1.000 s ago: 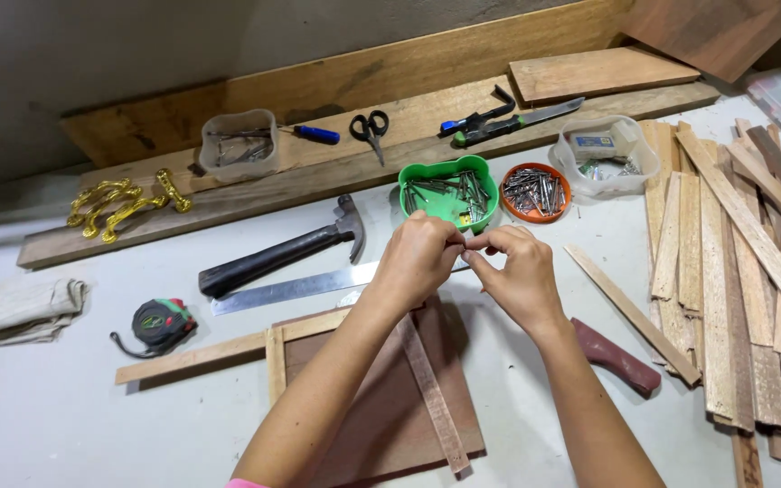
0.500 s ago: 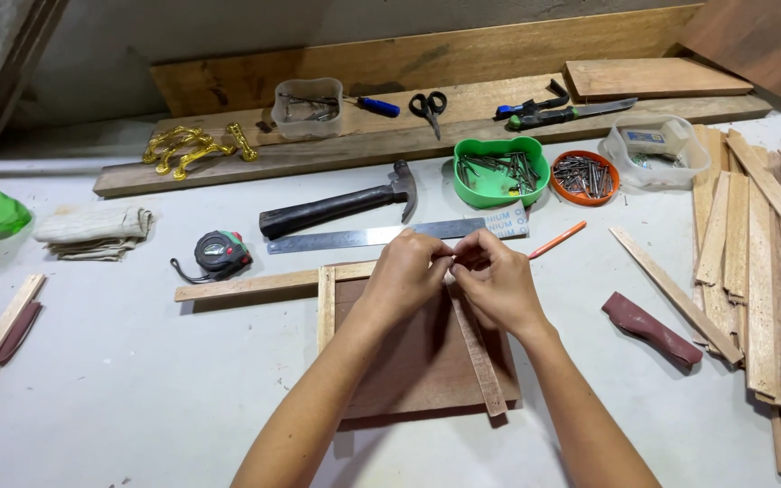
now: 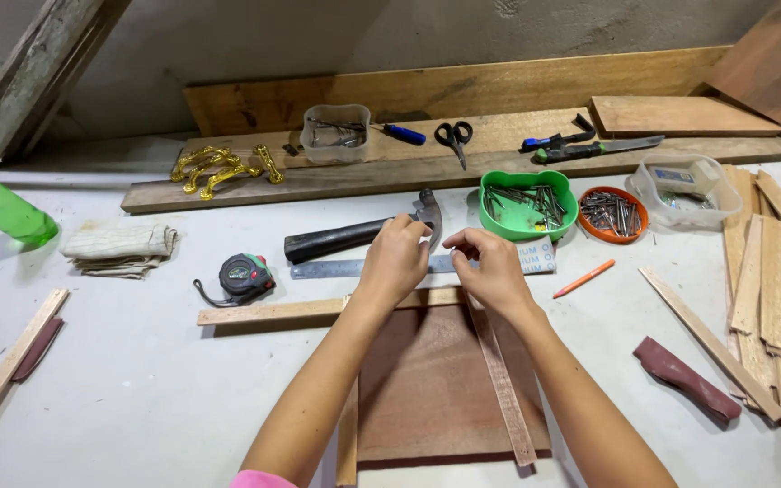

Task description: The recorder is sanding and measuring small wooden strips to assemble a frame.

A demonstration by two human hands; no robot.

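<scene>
A brown board (image 3: pixel 436 380) lies in front of me, with a long wooden strip (image 3: pixel 273 312) along its top edge and a second strip (image 3: pixel 347 443) down its left side. A thin strip (image 3: pixel 503 389) lies slanted across its right part. My left hand (image 3: pixel 395 258) and my right hand (image 3: pixel 494 267) sit close together over the board's top edge, fingers curled and pinched towards each other. Whatever is between the fingertips is too small to see. Just behind the hands lie a steel ruler (image 3: pixel 336 268) and a black-handled hammer (image 3: pixel 354 237).
Behind my right hand are a green tub of nails (image 3: pixel 526 203), an orange lid of nails (image 3: pixel 614 214) and an orange pencil (image 3: pixel 583 278). A tape measure (image 3: pixel 244 276) and folded cloth (image 3: pixel 119 248) lie left. Several wood strips (image 3: pixel 779 298) are piled right, near a maroon piece (image 3: pixel 684 380).
My hands came back from near the green tub to the board's top edge and have parted slightly. The view has swung, so everything on the table sits further right.
</scene>
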